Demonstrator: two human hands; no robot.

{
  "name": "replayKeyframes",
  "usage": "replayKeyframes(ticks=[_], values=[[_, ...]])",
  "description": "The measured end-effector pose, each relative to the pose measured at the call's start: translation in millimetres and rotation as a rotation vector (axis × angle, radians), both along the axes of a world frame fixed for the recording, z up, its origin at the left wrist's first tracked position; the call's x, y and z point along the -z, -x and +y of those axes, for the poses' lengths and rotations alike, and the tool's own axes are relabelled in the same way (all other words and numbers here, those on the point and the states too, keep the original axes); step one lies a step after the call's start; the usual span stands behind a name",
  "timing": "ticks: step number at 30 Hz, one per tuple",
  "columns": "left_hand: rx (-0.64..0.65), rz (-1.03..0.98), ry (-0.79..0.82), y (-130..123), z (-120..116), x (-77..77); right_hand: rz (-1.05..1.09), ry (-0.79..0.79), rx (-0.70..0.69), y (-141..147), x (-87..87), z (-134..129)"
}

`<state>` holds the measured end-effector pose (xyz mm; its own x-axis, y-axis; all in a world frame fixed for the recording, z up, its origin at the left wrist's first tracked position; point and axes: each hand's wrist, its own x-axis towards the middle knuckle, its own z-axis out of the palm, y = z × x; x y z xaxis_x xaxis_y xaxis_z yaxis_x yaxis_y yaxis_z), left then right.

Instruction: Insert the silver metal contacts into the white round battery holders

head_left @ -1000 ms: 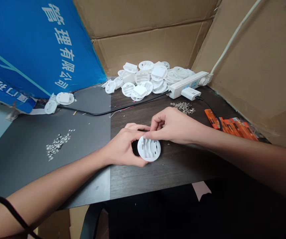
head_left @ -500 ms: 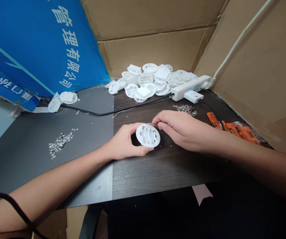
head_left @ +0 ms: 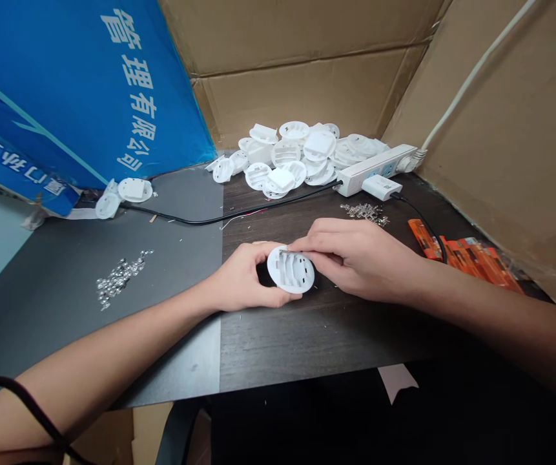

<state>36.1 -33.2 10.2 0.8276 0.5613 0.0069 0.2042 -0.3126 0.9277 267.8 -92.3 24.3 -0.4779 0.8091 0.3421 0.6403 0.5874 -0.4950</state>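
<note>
Beyond the front edge of a dark wood-grain surface (head_left: pixel 282 342), a person's left hand (head_left: pixel 241 278) holds a round white plastic part (head_left: pixel 289 272) over the middle, its grip pinching the rim between fingers and thumb, the ribbed face tilted up. The right hand (head_left: pixel 355 255) meets the upper rim with thumb and fingers drawn close; whether that grip pinches something small cannot be told. Because the left hand bears only on the rim, an uneven push from the right could twist the part loose, and anything tiny at those fingertips could drop and be lost.

Open room lies between the hands and the front edge, where a dropped part might roll off. Farther out, space tightens: loose metal pieces (head_left: pixel 117 279) lie at left, orange strips (head_left: pixel 462 258) line the right, and a second metal cluster (head_left: pixel 367 213) sits just past the right knuckles, where a careless sweep could scatter it. A black cord (head_left: pixel 195 222), white discs (head_left: pixel 281 179) and a power strip (head_left: pixel 352 179) crowd the rear, closed off by cardboard (head_left: pixel 301 90).
</note>
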Motion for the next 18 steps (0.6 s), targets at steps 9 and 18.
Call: replayKeyframes(ticks=[9, 18], values=[[0.029, -0.026, -0.092, 0.0, 0.7, 0.5, 0.023, -0.024, 0.016, -2.3, 1.5, -2.4], [0.014, 0.016, -0.153, 0.2, -0.7, 1.3, -0.086, -0.024, 0.047, 0.0, -0.5, -5.0]])
